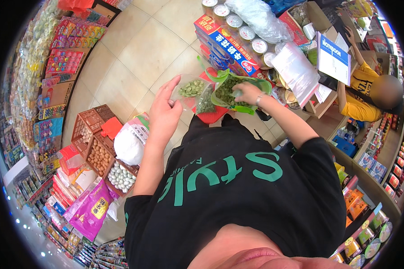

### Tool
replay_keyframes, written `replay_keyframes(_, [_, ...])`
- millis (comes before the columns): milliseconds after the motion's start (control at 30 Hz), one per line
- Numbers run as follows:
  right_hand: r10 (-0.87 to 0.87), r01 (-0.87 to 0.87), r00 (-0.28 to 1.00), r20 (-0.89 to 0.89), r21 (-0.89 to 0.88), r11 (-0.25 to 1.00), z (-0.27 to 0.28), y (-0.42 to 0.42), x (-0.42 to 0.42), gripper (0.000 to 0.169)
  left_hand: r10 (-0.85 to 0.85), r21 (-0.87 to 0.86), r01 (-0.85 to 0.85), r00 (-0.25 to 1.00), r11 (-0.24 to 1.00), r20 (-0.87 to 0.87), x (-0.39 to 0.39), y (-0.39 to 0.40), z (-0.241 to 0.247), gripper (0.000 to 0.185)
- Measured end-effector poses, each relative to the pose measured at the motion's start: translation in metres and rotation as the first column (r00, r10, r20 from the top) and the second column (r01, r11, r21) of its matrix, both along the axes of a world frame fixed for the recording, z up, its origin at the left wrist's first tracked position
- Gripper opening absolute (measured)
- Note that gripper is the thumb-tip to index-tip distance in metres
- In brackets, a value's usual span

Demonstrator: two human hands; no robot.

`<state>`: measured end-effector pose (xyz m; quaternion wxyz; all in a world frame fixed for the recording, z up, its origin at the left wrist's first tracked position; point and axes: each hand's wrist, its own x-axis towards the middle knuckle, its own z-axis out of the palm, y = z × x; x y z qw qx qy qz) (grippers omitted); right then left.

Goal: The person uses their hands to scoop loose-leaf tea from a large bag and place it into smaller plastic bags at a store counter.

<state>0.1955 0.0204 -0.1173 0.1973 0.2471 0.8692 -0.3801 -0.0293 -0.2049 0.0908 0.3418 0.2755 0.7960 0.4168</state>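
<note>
My left hand (166,107) grips the edge of a clear plastic bag (192,90) with pale green dried pieces inside. Beside it, a second clear bag (206,101) of darker green pieces lies over a red stool (211,117). A large bright green bag (265,84) stands with its mouth wide, full of dried green leafy pieces (225,91). My right hand (247,93) reaches into that mouth, its fingers around a small translucent thing, perhaps a scoop. Part of this thing is hidden by the fingers.
Stacked drink cartons (234,47) and lidded jars (246,33) stand ahead at right. Brown baskets of eggs (101,156) and a white sack (129,143) sit on my left, near hanging snack packs (65,60). A person in yellow (360,92) is at the counter on the right.
</note>
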Motion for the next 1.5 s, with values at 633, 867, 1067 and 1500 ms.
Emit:
replay_keyframes(633, [0.021, -0.076, 0.973, 0.229, 0.235, 0.969, -0.117, 0.005, -0.032, 0.049, 0.081, -0.189, -0.09, 0.995, 0.978, -0.055, -0.001, -0.033, -0.027, 0.061])
replay_keyframes(867, [-0.12, 0.111, 0.952, 0.283, 0.048, 0.993, -0.107, 0.017, -0.032, 0.045, 0.01, -0.168, -0.028, 0.994, 0.985, -0.109, 0.001, -0.025, -0.03, 0.06])
replay_keyframes(1067, [0.182, -0.252, 0.935, 0.305, 0.208, 0.945, -0.129, 0.003, -0.014, 0.033, -0.02, -0.226, 0.001, 0.996, 0.974, -0.081, 0.007, -0.019, -0.033, 0.06])
replay_keyframes(1500, [0.576, -0.593, 0.673, 0.463, -0.127, 0.795, -0.096, 0.016, -0.036, 0.037, -0.02, -0.224, 0.007, 0.998, 0.975, -0.056, 0.007, -0.021, -0.03, 0.06])
